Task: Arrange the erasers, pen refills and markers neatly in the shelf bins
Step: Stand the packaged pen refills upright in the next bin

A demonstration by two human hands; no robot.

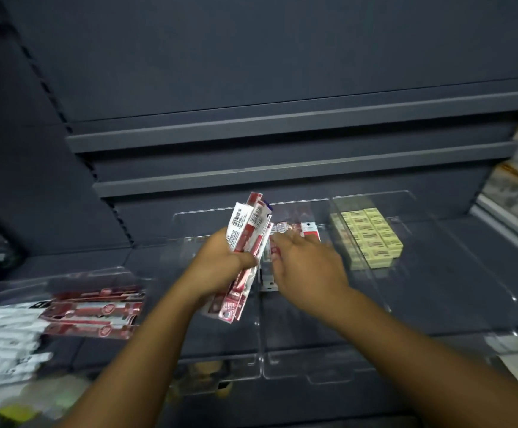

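Mid-stocking, the left hand [229,265] curled its grip round a fan of pen refills [249,225] while the right hand [310,267], grip state unclear, reached onto packets [309,231] in the clear bin [313,366] just beyond; the next packet likely needed laying square.

My bare forearms reach forward, drawing together toward the middle. My left hand [220,264] is curled tight round a bundle of packets [246,233], knuckles up. My right hand [308,261] lies palm down just beside it, fingers pointing left; blur hides whether they pinch anything.
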